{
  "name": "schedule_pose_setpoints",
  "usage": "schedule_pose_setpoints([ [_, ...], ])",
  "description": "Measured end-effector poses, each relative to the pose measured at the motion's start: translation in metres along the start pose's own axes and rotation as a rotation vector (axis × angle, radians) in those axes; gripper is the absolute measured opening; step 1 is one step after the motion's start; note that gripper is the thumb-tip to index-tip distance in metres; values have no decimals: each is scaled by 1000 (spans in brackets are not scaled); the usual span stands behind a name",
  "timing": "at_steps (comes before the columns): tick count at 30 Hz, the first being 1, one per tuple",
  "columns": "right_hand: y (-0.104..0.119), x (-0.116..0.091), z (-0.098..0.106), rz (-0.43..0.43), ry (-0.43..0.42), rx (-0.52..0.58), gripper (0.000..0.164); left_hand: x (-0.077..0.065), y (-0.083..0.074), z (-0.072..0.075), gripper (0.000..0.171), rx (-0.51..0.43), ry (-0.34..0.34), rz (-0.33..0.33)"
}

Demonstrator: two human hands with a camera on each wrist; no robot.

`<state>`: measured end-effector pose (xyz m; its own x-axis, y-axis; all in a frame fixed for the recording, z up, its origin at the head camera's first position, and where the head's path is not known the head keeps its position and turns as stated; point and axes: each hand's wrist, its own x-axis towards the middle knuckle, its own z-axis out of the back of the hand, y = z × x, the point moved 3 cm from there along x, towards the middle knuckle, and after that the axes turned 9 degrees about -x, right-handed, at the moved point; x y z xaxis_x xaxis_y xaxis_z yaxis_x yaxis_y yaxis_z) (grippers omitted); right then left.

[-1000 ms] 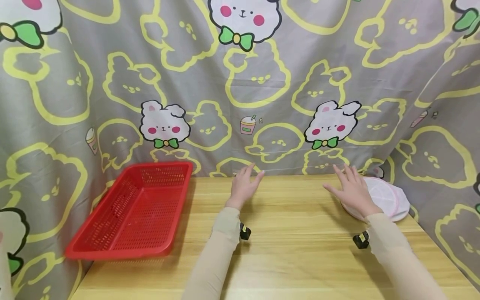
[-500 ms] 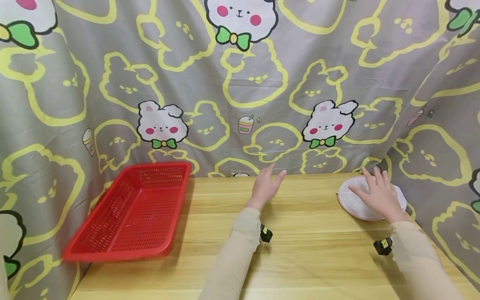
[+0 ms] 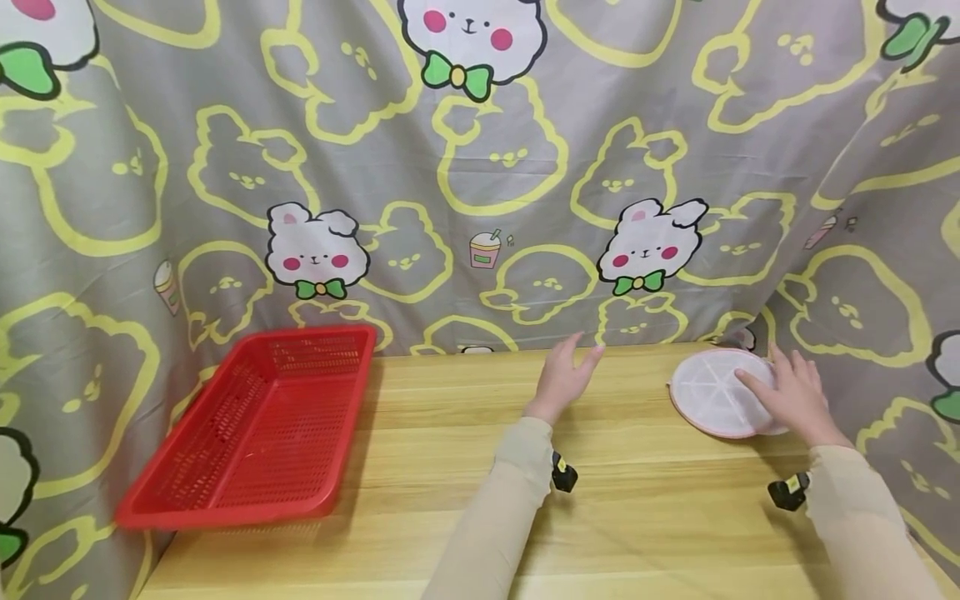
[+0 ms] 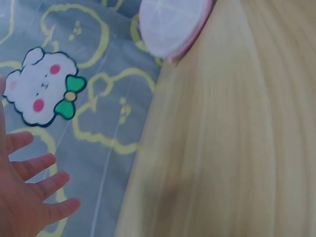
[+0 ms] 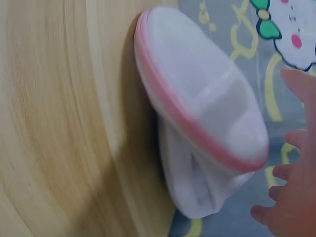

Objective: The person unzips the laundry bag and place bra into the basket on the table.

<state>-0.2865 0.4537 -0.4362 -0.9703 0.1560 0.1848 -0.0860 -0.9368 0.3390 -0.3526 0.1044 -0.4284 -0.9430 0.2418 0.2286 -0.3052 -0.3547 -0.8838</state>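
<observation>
White bag (image 3: 708, 393) is lying on the bench (image 3: 435, 467); right hand (image 3: 797, 398), nearer it, and left hand (image 3: 561, 382) are hovering, fingers spread.

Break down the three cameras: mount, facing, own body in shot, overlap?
Head: on the head, facing forward and down over the table, red basket and curtain; left hand, right hand and sleeves show.
Left wrist: on that wrist, facing table and curtain, image turned sideways; part of the left hand at the left edge.
Right wrist: on that wrist, facing the round white item; part of the right hand at the right edge.
Shared: both wrist views include the white item, table and curtain.
</observation>
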Motion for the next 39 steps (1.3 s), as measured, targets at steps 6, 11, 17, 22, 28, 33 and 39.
schedule_pose_setpoints([
  [6,-16,7,-7,-22,2,90,87,-2,-5,-23,69,-29,33,37],
  [11,-22,15,-13,-59,40,142,87,-4,-6,-41,68,-58,52,50],
  [17,-25,19,-19,-95,77,146,87,-6,-9,-61,66,-91,78,71],
  [22,-26,16,-20,-119,126,130,87,-11,-10,-77,65,-225,131,150],
  [28,-21,11,-19,-108,191,144,86,-18,-7,-93,66,-269,161,259],
  [33,-15,7,-23,-81,216,185,85,-23,-2,-104,65,-284,166,312],
  [39,-9,8,-30,-72,191,156,84,-24,4,-113,65,-317,143,331],
])
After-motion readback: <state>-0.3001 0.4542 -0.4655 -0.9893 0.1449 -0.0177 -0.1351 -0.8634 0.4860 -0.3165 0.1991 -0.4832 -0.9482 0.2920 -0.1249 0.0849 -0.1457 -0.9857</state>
